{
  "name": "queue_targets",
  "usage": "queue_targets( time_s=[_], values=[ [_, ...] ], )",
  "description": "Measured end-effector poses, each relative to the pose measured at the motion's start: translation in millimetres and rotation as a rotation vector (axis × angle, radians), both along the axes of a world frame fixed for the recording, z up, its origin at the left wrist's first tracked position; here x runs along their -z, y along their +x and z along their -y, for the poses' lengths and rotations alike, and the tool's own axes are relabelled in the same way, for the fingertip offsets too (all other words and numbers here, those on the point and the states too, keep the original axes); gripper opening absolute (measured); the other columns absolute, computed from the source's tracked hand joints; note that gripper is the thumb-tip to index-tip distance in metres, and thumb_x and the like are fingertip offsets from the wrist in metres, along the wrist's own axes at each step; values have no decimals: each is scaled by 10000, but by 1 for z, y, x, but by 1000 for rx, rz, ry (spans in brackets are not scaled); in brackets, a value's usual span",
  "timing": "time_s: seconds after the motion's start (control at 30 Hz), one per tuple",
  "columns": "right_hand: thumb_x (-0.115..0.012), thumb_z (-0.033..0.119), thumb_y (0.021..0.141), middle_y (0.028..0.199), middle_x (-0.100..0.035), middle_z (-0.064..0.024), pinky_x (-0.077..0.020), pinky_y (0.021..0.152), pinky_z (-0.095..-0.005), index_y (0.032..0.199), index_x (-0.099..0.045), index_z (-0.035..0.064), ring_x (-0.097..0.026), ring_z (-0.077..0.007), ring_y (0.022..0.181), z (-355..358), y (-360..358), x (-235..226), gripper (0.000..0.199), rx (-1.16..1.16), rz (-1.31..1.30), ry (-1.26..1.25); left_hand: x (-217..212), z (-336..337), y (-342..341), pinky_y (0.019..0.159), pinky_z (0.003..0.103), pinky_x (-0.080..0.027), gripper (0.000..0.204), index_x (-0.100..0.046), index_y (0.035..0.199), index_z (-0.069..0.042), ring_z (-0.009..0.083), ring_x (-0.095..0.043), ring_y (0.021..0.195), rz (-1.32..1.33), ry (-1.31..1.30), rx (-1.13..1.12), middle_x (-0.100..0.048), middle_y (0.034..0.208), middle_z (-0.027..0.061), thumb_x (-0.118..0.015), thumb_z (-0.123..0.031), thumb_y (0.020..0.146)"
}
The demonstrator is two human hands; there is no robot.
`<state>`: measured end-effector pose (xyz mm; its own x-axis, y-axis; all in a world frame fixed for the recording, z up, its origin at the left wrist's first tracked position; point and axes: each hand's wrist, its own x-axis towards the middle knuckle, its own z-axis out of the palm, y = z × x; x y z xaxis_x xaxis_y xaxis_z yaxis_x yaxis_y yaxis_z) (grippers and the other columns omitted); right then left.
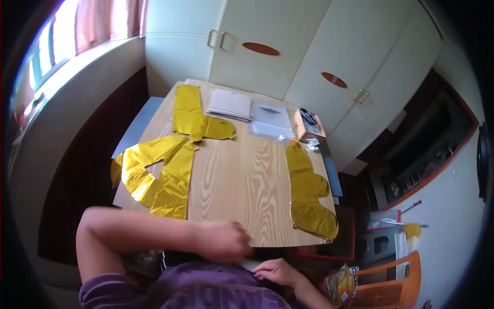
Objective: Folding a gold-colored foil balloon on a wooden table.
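Both my hands are close together in front of my lap, at the near edge of the wooden table (226, 180). My left hand (224, 242) is curled with its knuckles up, and its fingertips are hidden. Just below and to the right, my right hand (278, 270) pinches a small pale piece (251, 265), whose kind I cannot make out. Flat, uninflated gold foil balloons lie on the table: one at the far left (188, 113), a large angular one (175, 175) beyond my left forearm, and one (306, 193) along the right edge.
At the table's far side are a stack of pale cardboard sheets (230, 104), a clear plastic bag (270, 121) and a small wooden box (309, 123) holding dark items. An orange wooden chair (386, 293) stands at the lower right. White cabinets (267, 31) rise behind the table.
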<state>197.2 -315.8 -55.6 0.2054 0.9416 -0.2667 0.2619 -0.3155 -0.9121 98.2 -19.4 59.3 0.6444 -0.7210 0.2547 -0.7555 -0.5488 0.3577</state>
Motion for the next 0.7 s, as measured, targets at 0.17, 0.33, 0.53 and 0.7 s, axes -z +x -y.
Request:
queue_targets(
  time_s=[0.17, 0.33, 0.53, 0.7],
  values=[
    [-705, 157, 981, 802, -730, -7, -507, 646, -233, 1039, -769, 12, -609, -39, 695, -24, 33, -56, 169, 324, 117, 5, 32, -107, -56, 809, 429, -532, 111, -733, 913, -85, 318, -672, 895, 25, -33, -789, -692, 958, 95, -731, -171, 842],
    [-728, 242, 974, 510, -409, -2, -342, 461, -293, 616, -490, 9, -379, -54, 530, -57, 52, -47, 489, 508, 272, 213, 48, -126, -103, 834, 442, -534, 139, -728, 936, -60, 339, -672, 930, 3, -164, -1162, -691, 986, 118, -749, -149, 832],
    [-747, 211, 949, 529, -332, -19, -314, 453, -309, 619, -462, 13, -331, -66, 532, -115, 58, -48, 479, 477, 319, 310, 75, -116, -111, 859, 424, -556, 181, -725, 981, -29, 356, -686, 972, 76, -348, -1384, -694, 1078, 160, -760, -124, 831],
    [-735, 154, 949, 550, -451, 37, -345, 486, -267, 660, -560, 17, -408, -34, 562, -136, 64, -56, 364, 418, 337, 352, 77, -119, -103, 863, 422, -564, 217, -722, 1007, -26, 345, -689, 1002, -2, -377, -1374, -683, 1141, 156, -777, -157, 843]
  ],
)
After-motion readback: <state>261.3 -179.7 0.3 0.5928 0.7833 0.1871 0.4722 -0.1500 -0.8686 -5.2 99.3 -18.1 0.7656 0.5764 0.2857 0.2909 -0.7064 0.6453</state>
